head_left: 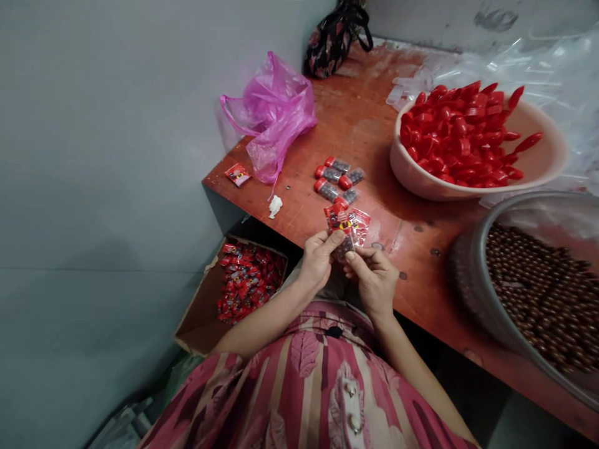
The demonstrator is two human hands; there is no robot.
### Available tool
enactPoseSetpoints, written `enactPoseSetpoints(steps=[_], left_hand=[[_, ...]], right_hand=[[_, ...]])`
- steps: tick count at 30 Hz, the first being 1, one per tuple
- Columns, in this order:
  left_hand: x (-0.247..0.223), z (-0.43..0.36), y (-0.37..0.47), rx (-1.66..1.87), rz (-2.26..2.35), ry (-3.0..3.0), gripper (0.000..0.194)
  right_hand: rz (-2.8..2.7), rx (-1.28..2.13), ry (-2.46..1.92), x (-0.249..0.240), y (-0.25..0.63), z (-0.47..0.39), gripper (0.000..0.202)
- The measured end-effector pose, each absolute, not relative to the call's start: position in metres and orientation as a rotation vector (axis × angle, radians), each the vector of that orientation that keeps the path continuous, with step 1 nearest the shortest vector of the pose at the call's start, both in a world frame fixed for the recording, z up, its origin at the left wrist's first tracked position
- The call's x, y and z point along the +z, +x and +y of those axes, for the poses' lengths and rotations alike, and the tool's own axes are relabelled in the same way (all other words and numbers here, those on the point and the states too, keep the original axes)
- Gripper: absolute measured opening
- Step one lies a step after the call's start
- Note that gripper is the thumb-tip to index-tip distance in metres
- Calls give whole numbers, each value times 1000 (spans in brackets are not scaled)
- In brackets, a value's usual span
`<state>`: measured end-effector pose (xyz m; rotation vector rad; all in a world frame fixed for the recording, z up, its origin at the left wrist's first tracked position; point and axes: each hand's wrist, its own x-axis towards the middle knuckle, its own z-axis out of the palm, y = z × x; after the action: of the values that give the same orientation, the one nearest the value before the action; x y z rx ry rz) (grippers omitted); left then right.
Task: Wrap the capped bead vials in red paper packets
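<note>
At the table's front edge, my left hand and my right hand are closed together on a small clear candy tube filled with dark balls. Both thumbs press on it from above; the fingers beneath are partly hidden. A red label with a yellow mark shows at its far end. Red printed wrappers lie just beyond my fingertips, partly overlapped by the tube. Farther back, several red-capped tubes of dark balls lie on their sides in a loose group.
A pink bowl holds red caps, and a grey basin holds brown balls. A purple plastic bag, a red packet and a white scrap lie left. Below stands a cardboard box of red packets. Clear plastic lies behind.
</note>
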<state>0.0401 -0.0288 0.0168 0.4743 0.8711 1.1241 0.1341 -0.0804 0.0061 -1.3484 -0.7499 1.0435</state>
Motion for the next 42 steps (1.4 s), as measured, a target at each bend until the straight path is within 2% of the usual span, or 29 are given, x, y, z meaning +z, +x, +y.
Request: enactPoseSetpoints(steps=[4,11,20,25,29,37,42], left_hand=[[18,-26,32,1002,779,507,40],[18,-26,35,1030,814,409,43],[16,-28,32,975,730,486,45],[9,-27,21,883,623,508,44],[12,-26,24,983,741,455,40],[8,-35,30,937,690,521,37],[10,-35,21,903,697,535,35]], right_hand=[[-719,1075,-1306,8,134,-81,20],[-1003,726,-1480,0,138,-85,20],[-623,1119,-1268,4,132,-77,19],[-621,1124,-1301,7,134,-76,22],[-682,1098,-1333,10,131,-76,23],[-504,1227,-1189,0,137,-60,34],[-634,1309,-1193,0,135,-52,33]])
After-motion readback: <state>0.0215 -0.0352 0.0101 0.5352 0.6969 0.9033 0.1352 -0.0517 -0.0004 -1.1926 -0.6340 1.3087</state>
